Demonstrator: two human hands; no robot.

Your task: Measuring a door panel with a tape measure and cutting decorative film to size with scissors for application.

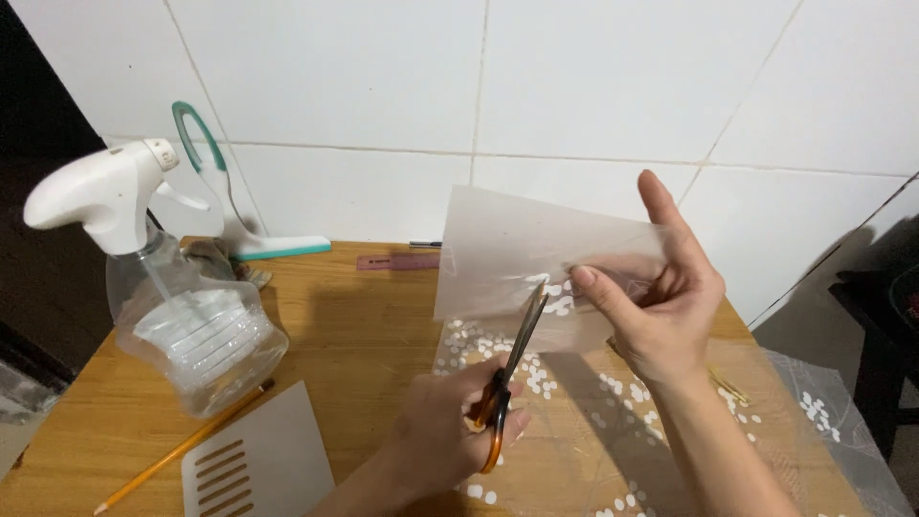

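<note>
While the right hand (pixel 661 306) holds the sheet (pixel 522 254) up in the air, the left hand (pixel 450 431) cuts it with scissors (pixel 507 383).

The right hand pinches the thin, see-through sheet between thumb and fingers, with one finger sticking straight up. It holds the sheet high and flat so the blades can slide in from below. The left hand is closed around the orange handles, and the blades point up and touch the bottom edge of the sheet. Under the hands, a clear film with white dots (pixel 536 378) lies on the tabletop (pixel 354 316). Off to the side, out of the way, stand a spray bottle (pixel 172 287), a pencil (pixel 182 445), a grey card with slots (pixel 254 460), a squeegee (pixel 239 191) and a ruler (pixel 397 260) near the wall.
</note>
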